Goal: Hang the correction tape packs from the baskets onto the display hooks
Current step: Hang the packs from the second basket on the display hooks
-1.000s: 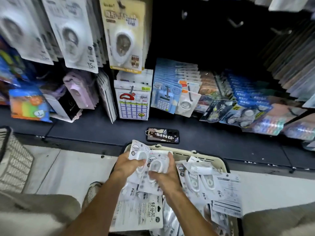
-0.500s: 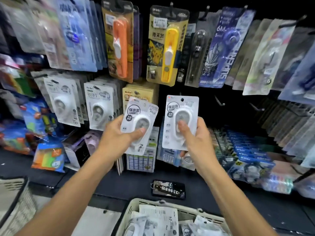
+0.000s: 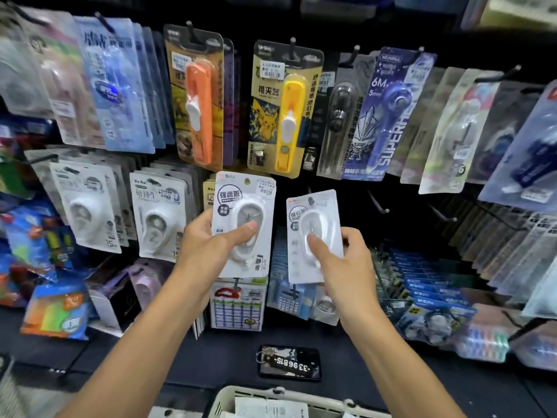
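My left hand (image 3: 208,245) grips a white correction tape pack (image 3: 243,203) upright in front of the display, thumb on its blister. My right hand (image 3: 340,263) holds a second, similar correction tape pack (image 3: 313,224), tilted slightly, just left of two bare display hooks (image 3: 378,205) on the dark back panel. The cream basket (image 3: 229,398) with more packs sits at the bottom edge, below both hands.
Hooks above carry orange (image 3: 199,107) and yellow (image 3: 286,116) clip pushers and blue pen packs (image 3: 388,116). White tape packs (image 3: 87,203) hang at left. A phone with a key tag (image 3: 289,363) lies on the dark shelf. Boxed stock fills the lower right.
Both hands rose from the basket, each with one pack, and now hold them higher in front of the hooks. The right pack has moved right, closer to the bare hooks.
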